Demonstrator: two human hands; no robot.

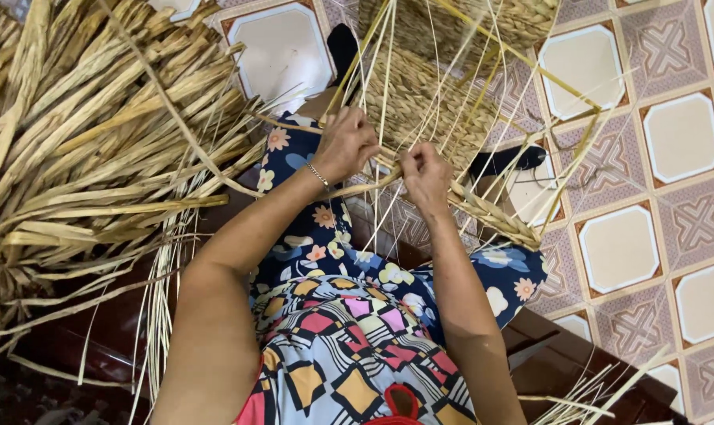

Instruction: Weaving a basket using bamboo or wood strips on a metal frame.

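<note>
The left hand (345, 145) and right hand (424, 177) work close together at the near edge of a half-woven basket (428, 102) that rests over the person's knees, above the tiled floor (648, 228). The left hand's fingers (365, 142) are curled shut around a flat straw strand (357, 189) that runs across to the right hand; a thin bracelet (318, 175) sits on that wrist. The right hand's fingers (412, 161) are pinched closed on the same strand, just where it meets the woven rim. Loose thin spokes (388, 55) rise from the weave past both hands, and a twisted braid (495, 216) trails off to the right of the right wrist. A large bundle of dry straw (97, 157) lies well to the left, beside the left forearm. The person wears floral trousers (325, 244) and a patterned top (349, 346). Dark wooden seat (562, 362) shows below the right elbow
</note>
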